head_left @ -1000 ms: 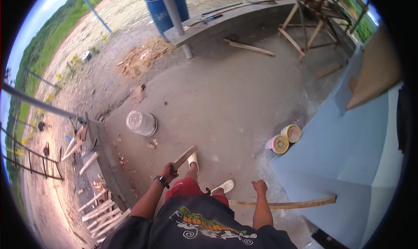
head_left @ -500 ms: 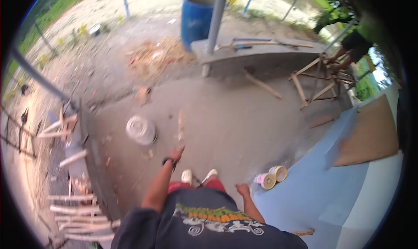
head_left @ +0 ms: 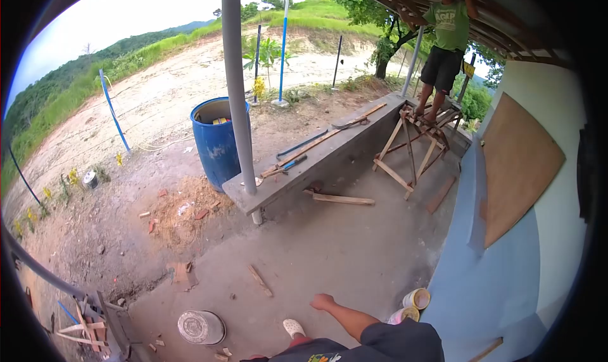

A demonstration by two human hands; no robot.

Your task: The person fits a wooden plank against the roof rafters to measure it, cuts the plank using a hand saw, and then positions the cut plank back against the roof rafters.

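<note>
My right hand (head_left: 322, 302) is out in front of my body above the concrete floor (head_left: 342, 241), its fingers curled closed and nothing showing in them. It touches nothing. My left hand is out of view. Down to the left, an upturned whitish bucket (head_left: 200, 327) sits on the floor. A short strip of wood (head_left: 260, 281) lies ahead of my hand. To the right, two small paint cans (head_left: 417, 298) stand beside the blue wall, partly hidden by my arm. One shoe (head_left: 293, 328) shows below my hand.
A concrete ledge (head_left: 354, 134) carries long wooden pieces and a blue-handled tool (head_left: 294, 162). A blue drum (head_left: 218, 143) stands behind a grey post (head_left: 235, 77). Another person (head_left: 443, 39) stands on a wooden trestle (head_left: 411, 153), arms raised to the roof. A loose board (head_left: 343, 199) lies before the ledge.
My view has tilted up and the person on the trestle is now fully seen. My left hand has gone out of view. My right hand has swung forward and across.
</note>
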